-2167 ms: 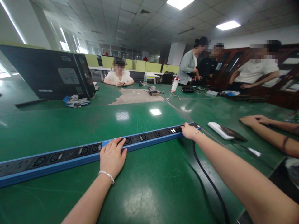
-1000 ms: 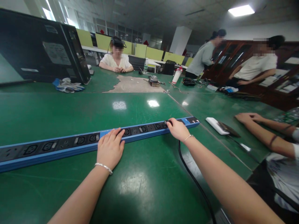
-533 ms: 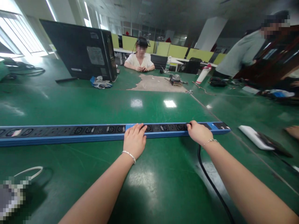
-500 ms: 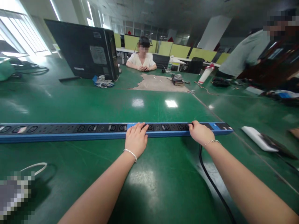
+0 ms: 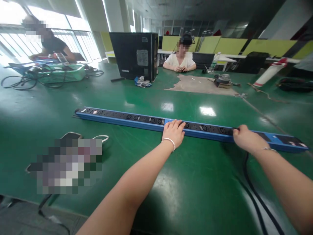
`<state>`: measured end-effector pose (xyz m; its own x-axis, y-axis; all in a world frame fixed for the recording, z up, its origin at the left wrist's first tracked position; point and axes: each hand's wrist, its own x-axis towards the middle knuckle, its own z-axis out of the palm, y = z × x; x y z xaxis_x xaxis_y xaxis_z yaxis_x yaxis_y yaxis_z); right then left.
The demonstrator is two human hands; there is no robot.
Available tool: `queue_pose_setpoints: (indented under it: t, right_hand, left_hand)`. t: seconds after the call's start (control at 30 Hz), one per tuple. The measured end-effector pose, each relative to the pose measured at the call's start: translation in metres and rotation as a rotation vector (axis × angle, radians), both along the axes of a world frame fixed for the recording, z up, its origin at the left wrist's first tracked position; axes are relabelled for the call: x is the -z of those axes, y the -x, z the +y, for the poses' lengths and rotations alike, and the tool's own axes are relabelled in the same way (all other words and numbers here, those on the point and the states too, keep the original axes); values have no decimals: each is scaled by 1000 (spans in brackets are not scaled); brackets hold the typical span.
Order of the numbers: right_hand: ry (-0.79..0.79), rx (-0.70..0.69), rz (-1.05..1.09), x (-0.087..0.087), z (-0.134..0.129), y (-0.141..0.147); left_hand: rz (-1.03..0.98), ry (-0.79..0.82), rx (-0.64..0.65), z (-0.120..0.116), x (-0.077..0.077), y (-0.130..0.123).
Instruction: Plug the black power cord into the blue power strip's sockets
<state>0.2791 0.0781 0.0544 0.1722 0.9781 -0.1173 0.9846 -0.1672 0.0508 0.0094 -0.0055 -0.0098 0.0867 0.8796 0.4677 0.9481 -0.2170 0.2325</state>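
A long blue power strip [image 5: 114, 119] with a row of black sockets lies slantwise across the green table, its right end nearer me. My left hand [image 5: 174, 132] rests on its middle, fingers stretched over the top face and wrist on the near side. Toward the strip's right part, my right hand [image 5: 248, 138] is closed on a black plug [image 5: 235, 130] at the sockets; the fingers mostly cover it, so I cannot tell how deep it sits. From under that hand a thick black cable [image 5: 254, 191] runs down toward me.
Left of my arm lie a blurred-out device [image 5: 73, 163] and a white cable loop [image 5: 104, 138]. Farther back stand a green basket [image 5: 70, 74] with cables, a black computer case [image 5: 132, 55] and gloves [image 5: 142, 82]. Two people sit across the table. A white roll [image 5: 270, 73] leans at right.
My view has turned left, so the strip's left end, the basket and another person now show. Both hands keep their places on the strip, the right one still at the plug.
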Motion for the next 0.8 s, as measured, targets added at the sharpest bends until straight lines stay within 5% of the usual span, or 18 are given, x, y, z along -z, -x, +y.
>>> queue_pose_setpoints:
  t: [0.27,0.8]
  right_hand:
    - [85,-17,-37,9,29,-9]
    - [17,-87,-31,-18,-6,8]
  left_hand:
    - [-16,-50,-44,2,2,-4]
    - [-15,-20,-22,3,-2,2]
